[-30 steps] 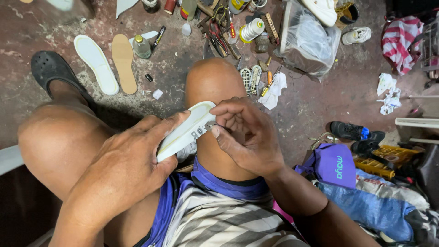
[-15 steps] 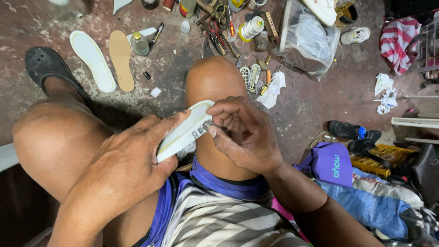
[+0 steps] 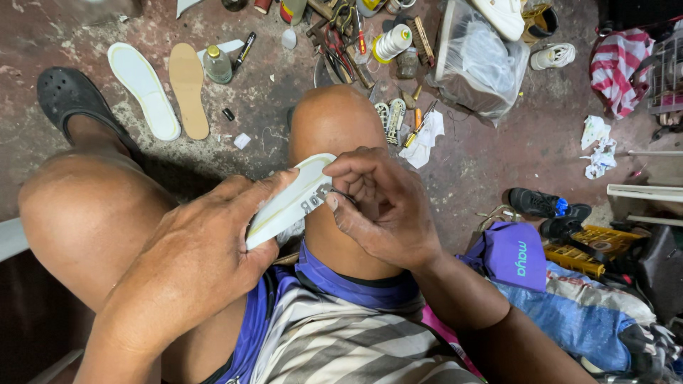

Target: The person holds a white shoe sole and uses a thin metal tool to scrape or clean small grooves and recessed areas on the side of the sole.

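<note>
Seen from the head camera, the person sits with bare knees apart above a stained concrete floor, and the left hand point(image 3: 196, 259) is closed around a white shoe sole point(image 3: 292, 200), fingers wrapped under its lower half so that it rests tilted against the right knee point(image 3: 334, 128). The right hand point(image 3: 380, 210) is curled shut at the sole's side edge, thumb and fingertips pinched together there; whether it grips a small tool or only the rim is too small to tell. The sole looks light and thin, probably rubbery and a little flexible, so it likely bends if held by one end; the firm hold is around its middle with the knee as backing, as the left hand has it. On the floor beyond lie a white insole point(image 3: 144, 89) and a tan insole point(image 3: 188, 89) side by side, a black clog point(image 3: 67, 99) on the left foot, a spool of thread point(image 3: 393, 43) among scattered hand tools, and a clear plastic bag point(image 3: 480, 60).
</note>
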